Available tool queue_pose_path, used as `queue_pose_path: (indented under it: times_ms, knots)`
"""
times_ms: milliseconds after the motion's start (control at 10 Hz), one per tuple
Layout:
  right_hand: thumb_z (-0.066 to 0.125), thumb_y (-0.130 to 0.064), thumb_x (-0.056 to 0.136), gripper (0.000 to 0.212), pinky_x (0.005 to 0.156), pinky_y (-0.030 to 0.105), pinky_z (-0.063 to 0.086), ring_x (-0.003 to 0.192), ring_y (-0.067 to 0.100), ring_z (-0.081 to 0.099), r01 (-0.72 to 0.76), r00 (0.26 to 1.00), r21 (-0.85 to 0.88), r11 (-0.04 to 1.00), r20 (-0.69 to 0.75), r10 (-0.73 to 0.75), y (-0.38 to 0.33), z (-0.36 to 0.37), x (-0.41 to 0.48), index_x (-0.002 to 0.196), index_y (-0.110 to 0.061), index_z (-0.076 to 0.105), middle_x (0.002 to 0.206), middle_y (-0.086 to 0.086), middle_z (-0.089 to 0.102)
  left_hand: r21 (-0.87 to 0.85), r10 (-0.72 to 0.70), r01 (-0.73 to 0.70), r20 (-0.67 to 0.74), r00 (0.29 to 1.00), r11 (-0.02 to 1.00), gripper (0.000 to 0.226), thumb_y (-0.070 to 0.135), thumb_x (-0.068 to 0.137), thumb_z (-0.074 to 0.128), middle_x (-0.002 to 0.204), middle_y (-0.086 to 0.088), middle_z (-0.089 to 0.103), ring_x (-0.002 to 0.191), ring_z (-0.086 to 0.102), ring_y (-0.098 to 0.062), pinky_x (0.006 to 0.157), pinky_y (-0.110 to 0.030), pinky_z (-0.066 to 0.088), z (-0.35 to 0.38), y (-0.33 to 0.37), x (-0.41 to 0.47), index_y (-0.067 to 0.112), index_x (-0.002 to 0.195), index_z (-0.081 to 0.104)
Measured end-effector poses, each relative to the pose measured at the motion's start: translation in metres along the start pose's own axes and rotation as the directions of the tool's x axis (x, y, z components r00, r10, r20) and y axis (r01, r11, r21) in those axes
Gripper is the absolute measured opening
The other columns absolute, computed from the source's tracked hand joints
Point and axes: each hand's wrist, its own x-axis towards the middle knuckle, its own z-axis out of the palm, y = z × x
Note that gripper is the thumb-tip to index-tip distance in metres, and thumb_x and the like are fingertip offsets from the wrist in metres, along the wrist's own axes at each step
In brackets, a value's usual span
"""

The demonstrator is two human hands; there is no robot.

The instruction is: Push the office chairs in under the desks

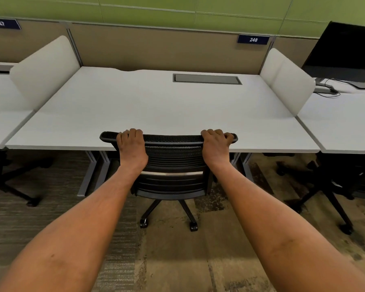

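Observation:
A black mesh-backed office chair stands straight in front of me, its backrest against the front edge of the white desk marked 248. The seat is hidden under the desktop; its wheeled base shows on the carpet below. My left hand grips the top rim of the backrest on the left side. My right hand grips the same rim near its right end. Both arms are stretched out forward.
White divider screens stand at both sides of the desk. Another black chair sits partly under the right-hand desk, below a dark monitor. A third chair's base shows at the left. Carpet lies underfoot.

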Motion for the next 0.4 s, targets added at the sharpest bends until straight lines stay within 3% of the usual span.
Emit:
queue_pose_path:
  times_ms: [100,200,300,400]
  knots:
    - [0.059,-0.006,0.078,0.056,0.093,0.047,0.027,0.119,0.028,0.04,0.036,0.988,-0.006,0.999,0.147,-0.035,0.0,-0.01,0.004,0.131,-0.018,0.045,0.127,0.003,0.054,0.01,-0.03,0.03,0.066,0.997,1.0,0.068,0.001,0.065,0.065,0.132,-0.022,0.04,0.131,0.03,-0.041,0.119,-0.05,0.01,-0.006,0.004,-0.007,-0.001,0.127,0.038]
    - [0.063,-0.015,0.079,0.075,0.104,0.05,0.022,0.131,0.032,0.027,-0.034,0.982,-0.039,0.999,0.185,0.04,-0.003,-0.015,-0.008,0.144,-0.012,0.025,0.147,0.009,0.033,0.012,-0.025,0.025,0.067,0.997,1.0,0.082,0.005,0.071,0.066,0.147,-0.025,0.023,0.144,0.009,-0.042,0.12,-0.049,-0.005,-0.002,0.011,-0.029,0.0,0.141,0.022]
    - [0.056,-0.024,0.087,0.09,0.114,0.053,0.003,0.144,0.036,0.0,-0.137,0.982,-0.1,0.985,0.116,0.149,-0.008,-0.005,-0.059,0.15,-0.007,-0.005,0.159,0.016,-0.001,-0.204,0.041,-0.052,-0.059,0.997,0.978,0.081,0.005,0.086,0.055,0.157,-0.023,0.004,0.147,-0.008,-0.035,0.12,-0.042,-0.009,0.017,0.035,-0.08,0.005,0.151,0.007]
    - [0.056,-0.031,0.09,0.091,0.115,0.052,0.003,0.145,0.034,0.002,-0.163,0.978,-0.048,0.985,0.121,0.168,-0.014,0.001,-0.095,0.15,-0.008,-0.008,0.16,0.015,0.001,-0.346,0.075,-0.084,-0.039,0.996,0.934,0.07,0.008,0.092,0.051,0.157,-0.022,0.011,0.148,0.0,-0.034,0.122,-0.041,-0.001,0.027,0.057,-0.104,0.002,0.151,0.013]
